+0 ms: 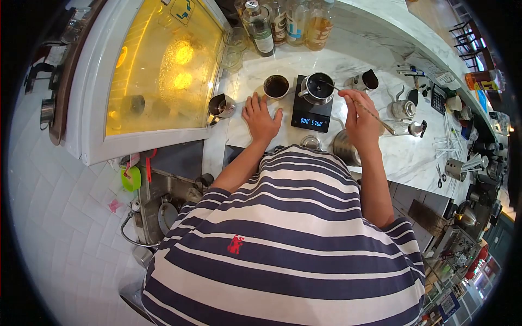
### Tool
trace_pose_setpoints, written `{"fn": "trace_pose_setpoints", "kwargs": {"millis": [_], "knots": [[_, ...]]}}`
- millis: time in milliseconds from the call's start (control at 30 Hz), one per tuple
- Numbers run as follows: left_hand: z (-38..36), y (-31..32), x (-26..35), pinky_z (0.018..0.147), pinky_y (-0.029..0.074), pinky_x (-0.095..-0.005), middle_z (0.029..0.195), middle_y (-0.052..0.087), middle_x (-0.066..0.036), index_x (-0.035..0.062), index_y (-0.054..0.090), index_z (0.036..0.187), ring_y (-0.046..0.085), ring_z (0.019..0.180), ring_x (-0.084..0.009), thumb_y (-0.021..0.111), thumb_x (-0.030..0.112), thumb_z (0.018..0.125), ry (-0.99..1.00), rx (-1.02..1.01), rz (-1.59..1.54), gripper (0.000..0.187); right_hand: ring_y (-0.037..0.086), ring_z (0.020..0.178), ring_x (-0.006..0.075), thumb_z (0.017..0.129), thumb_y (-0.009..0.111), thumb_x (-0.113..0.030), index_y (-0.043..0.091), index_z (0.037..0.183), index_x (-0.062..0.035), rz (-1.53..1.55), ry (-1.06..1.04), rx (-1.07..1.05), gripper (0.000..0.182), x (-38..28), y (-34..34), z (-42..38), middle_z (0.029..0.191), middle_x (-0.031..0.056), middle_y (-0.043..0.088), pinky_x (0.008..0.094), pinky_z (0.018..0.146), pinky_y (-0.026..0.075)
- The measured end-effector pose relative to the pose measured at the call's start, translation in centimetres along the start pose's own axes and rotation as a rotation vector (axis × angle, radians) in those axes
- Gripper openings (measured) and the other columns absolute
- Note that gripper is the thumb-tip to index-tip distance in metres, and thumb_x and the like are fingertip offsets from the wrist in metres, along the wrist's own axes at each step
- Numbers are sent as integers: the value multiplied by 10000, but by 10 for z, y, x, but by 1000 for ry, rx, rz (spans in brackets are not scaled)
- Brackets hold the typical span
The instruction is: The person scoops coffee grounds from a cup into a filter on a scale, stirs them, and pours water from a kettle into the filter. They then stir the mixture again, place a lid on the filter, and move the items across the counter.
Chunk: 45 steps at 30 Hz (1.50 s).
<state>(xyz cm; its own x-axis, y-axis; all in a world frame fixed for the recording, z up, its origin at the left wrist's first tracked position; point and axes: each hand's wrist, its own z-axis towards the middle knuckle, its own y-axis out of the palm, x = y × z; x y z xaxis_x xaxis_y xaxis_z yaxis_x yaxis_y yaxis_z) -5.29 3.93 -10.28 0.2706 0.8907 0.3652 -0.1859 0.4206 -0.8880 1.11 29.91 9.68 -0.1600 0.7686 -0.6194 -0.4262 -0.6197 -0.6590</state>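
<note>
My right hand (361,117) is closed around a long bar spoon (373,112) with a twisted shaft. One end of the spoon reaches over the rim into a steel pitcher (317,98) that holds dark liquid. This pitcher stands on a black digital scale (311,115) with lit blue digits. Flat on the marble counter, fingers spread, lies my left hand (262,118). Just beyond its fingertips is a round cup (276,87) with dark, grainy-looking contents. Left of that hand sits another metal pitcher (222,106).
Several bottles (260,30) and stacked glasses (231,51) stand at the back. A yellow-lit glass-fronted cabinet (163,70) borders the left. Rightward are a dark-mouthed metal cup (370,80), a small kettle (403,108), a pump bottle (401,127) and scissors (440,176).
</note>
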Motion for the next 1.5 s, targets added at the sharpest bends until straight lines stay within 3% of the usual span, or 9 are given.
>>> {"fn": "trace_pose_setpoints", "kwargs": {"millis": [133,233,333,533,733,833,1133,1333,1500], "knots": [[1,-2,1,1210,242,-608,1586,448,-233,16,557,1431,367,1484,-440,730,457,898,-5,-8,-5,713,707,1041,316,1063,619,-76,751,1111,-50,-15,67,-21,143,-3,-8,-2,1091,121,755,396,905,553],[0,0,0,1210,242,-609,1592,445,-230,17,556,1433,367,1483,-438,732,459,897,2,3,-4,717,704,1040,314,1069,609,-80,748,1117,-53,14,-25,-24,149,-5,-3,-4,1091,117,755,393,902,549],[0,1,0,1209,241,-612,1589,449,-229,17,558,1430,370,1481,-440,734,457,894,-2,5,-5,716,690,995,363,1050,637,-98,743,1113,-51,59,15,-18,132,-10,5,0,1052,136,750,438,903,530],[0,1,0,1202,250,-618,1582,457,-232,20,561,1426,376,1476,-442,737,449,892,3,10,-3,707,700,1043,332,1072,606,-90,743,1135,-57,13,115,-66,154,-8,-10,1,1092,121,758,407,905,546],[0,2,-1,1192,261,-620,1574,463,-239,14,561,1425,383,1472,-442,744,445,883,11,24,4,716,685,981,364,1053,628,-99,735,1120,-56,38,-33,-27,132,-8,7,3,1042,144,747,434,875,523],[-1,3,-1,1210,250,-638,1600,451,-228,34,561,1444,360,1502,-450,734,461,887,-14,-4,2,723,697,1038,342,1065,610,-83,742,1126,-55,-3,84,-73,148,-8,-3,7,1086,131,755,417,910,541],[1,2,0,1190,265,-617,1570,466,-236,13,567,1414,389,1465,-439,748,441,885,0,14,-1,704,698,1042,340,1067,609,-104,740,1129,-54,10,-20,-122,154,-12,-1,5,1086,129,757,423,920,533],[0,0,1,1196,256,-618,1571,467,-236,11,563,1421,380,1472,-437,746,446,887,8,17,-4,712,692,958,355,1050,641,-113,729,1113,-52,-15,63,-76,124,-8,-14,11,1024,136,750,436,860,499],[1,0,1,1204,248,-614,1582,459,-233,7,554,1431,369,1485,-435,742,450,889,-5,-10,12,724,691,980,339,1053,638,-122,725,1106,-47,-14,-35,-78,126,-10,-2,8,1023,128,752,439,869,486]]}}
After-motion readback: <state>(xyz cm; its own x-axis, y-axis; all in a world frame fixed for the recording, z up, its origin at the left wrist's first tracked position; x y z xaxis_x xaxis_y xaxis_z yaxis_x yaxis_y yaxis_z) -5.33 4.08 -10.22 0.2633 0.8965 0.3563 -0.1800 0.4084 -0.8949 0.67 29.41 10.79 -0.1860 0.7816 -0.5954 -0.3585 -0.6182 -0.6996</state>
